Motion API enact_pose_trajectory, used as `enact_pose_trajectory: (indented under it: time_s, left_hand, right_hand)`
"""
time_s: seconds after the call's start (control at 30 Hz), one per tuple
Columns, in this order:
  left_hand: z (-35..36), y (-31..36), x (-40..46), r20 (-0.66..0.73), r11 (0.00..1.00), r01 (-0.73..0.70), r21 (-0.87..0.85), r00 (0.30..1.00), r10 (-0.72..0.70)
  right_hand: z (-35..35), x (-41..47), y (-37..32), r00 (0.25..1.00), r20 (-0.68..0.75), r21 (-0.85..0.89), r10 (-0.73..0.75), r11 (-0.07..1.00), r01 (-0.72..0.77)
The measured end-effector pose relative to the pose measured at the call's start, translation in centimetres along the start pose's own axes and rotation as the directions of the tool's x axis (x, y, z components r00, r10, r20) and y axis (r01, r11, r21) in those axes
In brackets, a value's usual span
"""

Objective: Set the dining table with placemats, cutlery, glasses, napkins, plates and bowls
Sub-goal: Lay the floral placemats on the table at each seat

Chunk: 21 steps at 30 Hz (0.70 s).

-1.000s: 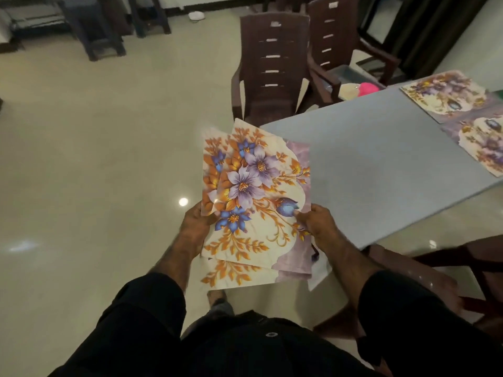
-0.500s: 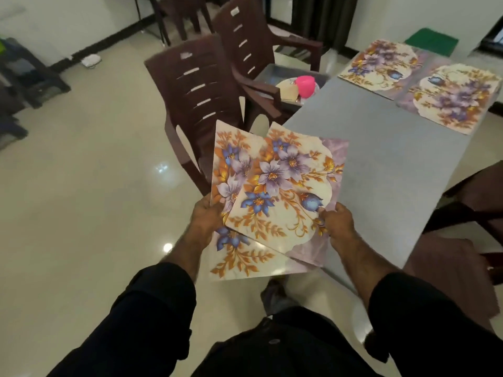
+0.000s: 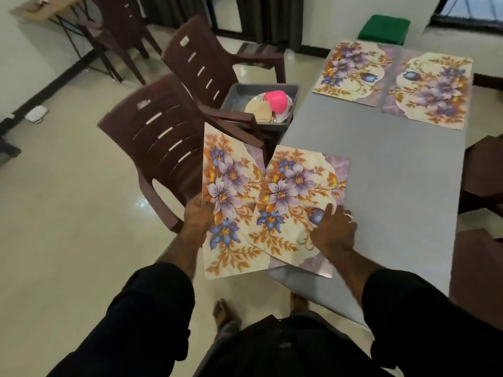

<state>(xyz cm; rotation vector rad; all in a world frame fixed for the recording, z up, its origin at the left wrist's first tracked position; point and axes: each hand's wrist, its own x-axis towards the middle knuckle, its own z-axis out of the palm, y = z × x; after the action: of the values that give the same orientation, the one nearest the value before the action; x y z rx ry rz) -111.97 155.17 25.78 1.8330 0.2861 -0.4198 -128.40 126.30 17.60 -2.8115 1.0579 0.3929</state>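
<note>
Two floral placemats are in my hands at the near left corner of the grey table [image 3: 394, 191]. My left hand [image 3: 198, 216] grips the left placemat [image 3: 226, 202] by its left edge, off the table beside a chair. The right placemat [image 3: 296, 197] lies mostly on the table, and my right hand [image 3: 334, 229] presses on its lower right part with the fingers spread flat. At the far end lie two more floral placemats, one on the left [image 3: 353, 69] and one on the right [image 3: 432, 88].
A grey tub [image 3: 291, 91] sits on the seat of the farther brown chair [image 3: 206, 63] and holds a pink cup [image 3: 275, 99], plates and other tableware. A nearer brown chair [image 3: 163, 142] stands left of the table. A green box [image 3: 383, 28] lies beyond the table. More chairs stand to the right.
I have stepped up to the table. The two placemats, fanned in front of me before, have come apart: the right one now lies on the table under my right hand.
</note>
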Motion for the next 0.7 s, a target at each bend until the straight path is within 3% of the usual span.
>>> enact_pose_trajectory:
  time_s: [0.1, 0.17, 0.33, 0.47, 0.7]
  left_hand:
    - [-0.5, 1.5, 4.0, 0.073, 0.997, -0.067, 0.033, 0.995, 0.065]
    - [-1.1, 2.5, 6.4, 0.11, 0.995, -0.093, 0.031, 0.99, 0.089]
    - [-4.0, 4.8, 12.0, 0.244, 0.971, -0.226, 0.075, 0.948, 0.202]
    - [-6.4, 6.4, 14.7, 0.248, 0.948, -0.3, 0.102, 0.931, 0.268]
    - [-8.2, 7.0, 17.1, 0.267, 0.953, -0.288, 0.097, 0.929, 0.254]
  right_hand:
    - [1.7, -0.8, -3.2, 0.973, 0.091, 0.113, -0.214, 0.973, 0.203]
    - [2.9, -1.5, -5.6, 0.959, 0.146, 0.154, -0.244, 0.963, 0.222]
    - [4.2, -3.3, -10.8, 0.979, 0.185, 0.12, -0.081, 0.991, 0.059]
    - [3.3, -3.7, -12.7, 0.971, 0.237, 0.102, 0.024, 0.994, -0.05]
    - [3.7, -4.7, -14.9, 0.954, 0.292, 0.09, 0.074, 0.99, -0.105]
